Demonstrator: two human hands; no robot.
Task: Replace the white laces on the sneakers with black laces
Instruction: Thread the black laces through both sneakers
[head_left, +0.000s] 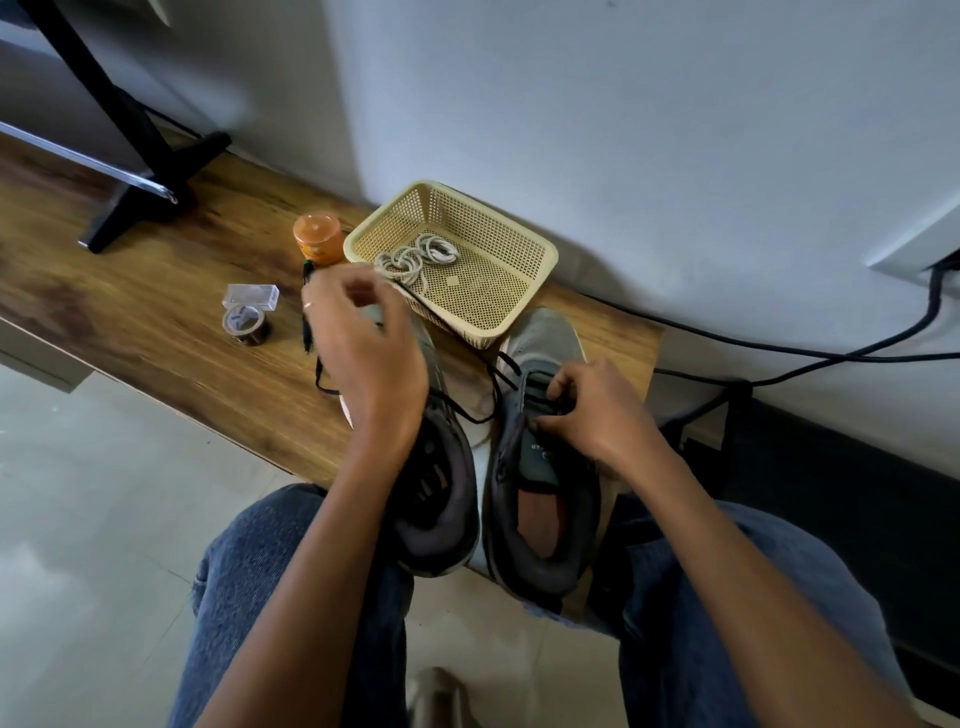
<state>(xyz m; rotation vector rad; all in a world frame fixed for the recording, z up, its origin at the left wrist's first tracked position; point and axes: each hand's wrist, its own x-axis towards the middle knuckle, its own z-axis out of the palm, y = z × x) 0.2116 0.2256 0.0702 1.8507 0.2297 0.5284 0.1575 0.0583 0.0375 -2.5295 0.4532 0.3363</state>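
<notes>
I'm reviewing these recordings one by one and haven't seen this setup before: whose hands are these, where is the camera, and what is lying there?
There is no machine here: a person wears a camera on the head, looking down at their own hands. Two grey sneakers sit on a wooden bench by their knees. The left hand is raised, apparently pulling a black lace; the right hand pinches the lacing on the right-side shoe. A beige basket holds coiled white laces. An orange jar, tape roll and clear box lie nearby.
</notes>
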